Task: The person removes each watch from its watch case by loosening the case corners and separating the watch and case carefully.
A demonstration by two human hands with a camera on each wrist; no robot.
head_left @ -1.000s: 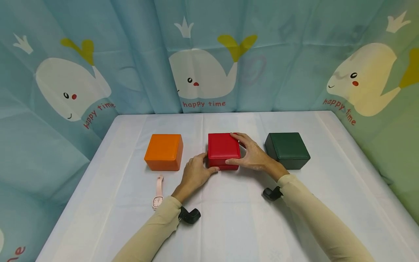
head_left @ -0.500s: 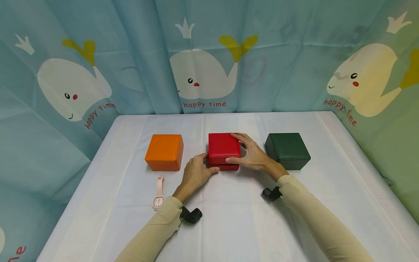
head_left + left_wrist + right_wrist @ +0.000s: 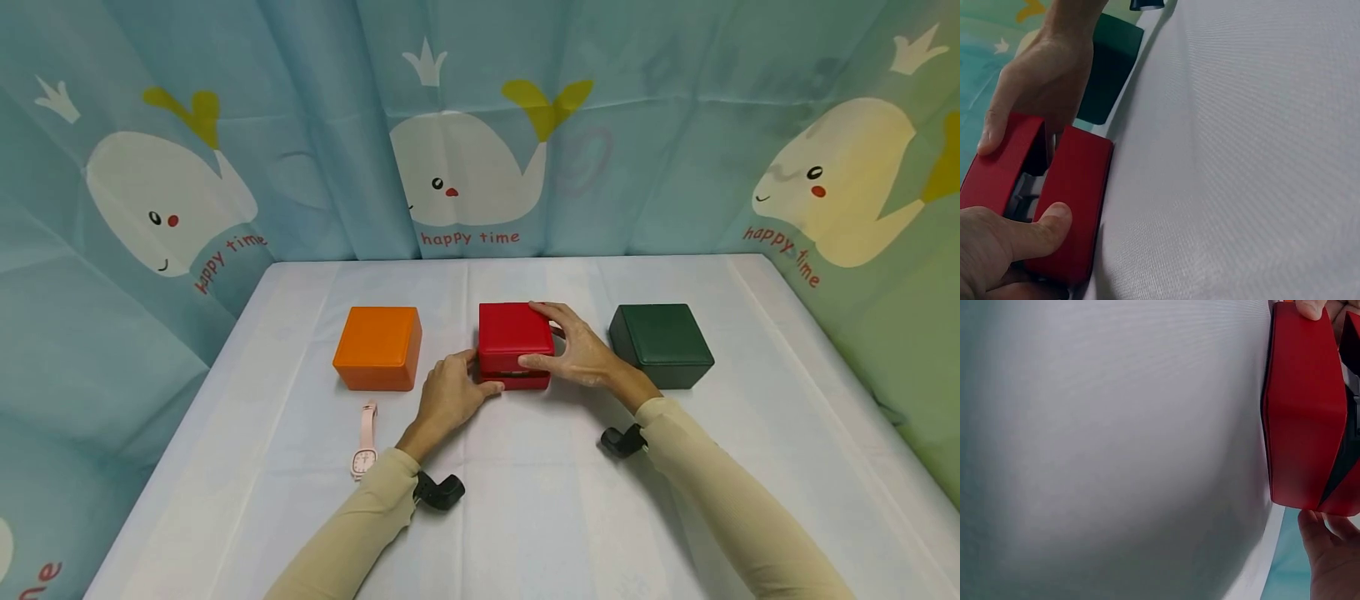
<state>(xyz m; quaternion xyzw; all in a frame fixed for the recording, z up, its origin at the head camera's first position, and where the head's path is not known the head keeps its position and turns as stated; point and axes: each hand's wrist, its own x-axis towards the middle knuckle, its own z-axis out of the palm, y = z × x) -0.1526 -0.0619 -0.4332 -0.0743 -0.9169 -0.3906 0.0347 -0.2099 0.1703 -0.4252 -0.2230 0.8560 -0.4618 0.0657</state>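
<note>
A red hinged box (image 3: 515, 337) sits mid-table with its lid raised a little at the front. Its base (image 3: 1079, 187) is gripped by my left hand (image 3: 450, 398), thumb on the front face and fingers round the left side. My right hand (image 3: 583, 354) holds the lid (image 3: 1007, 165) at its right side, thumb at the front edge and fingers toward the back. Through the gap, the left wrist view shows a dark interior with something grey inside. In the right wrist view the red box (image 3: 1304, 406) gapes in a wedge, narrowing to the hinge.
An orange box (image 3: 377, 348) stands closed to the left, a dark green box (image 3: 662, 346) closed to the right. A pink wristwatch (image 3: 365, 442) lies in front of the orange box, beside my left sleeve. Behind the white table (image 3: 540, 533) hangs a whale-print curtain (image 3: 315, 167).
The red box's lid has risen slightly at the front, widening a dark gap above the base. My right hand rises a little with it; my left hand stays on the base.
</note>
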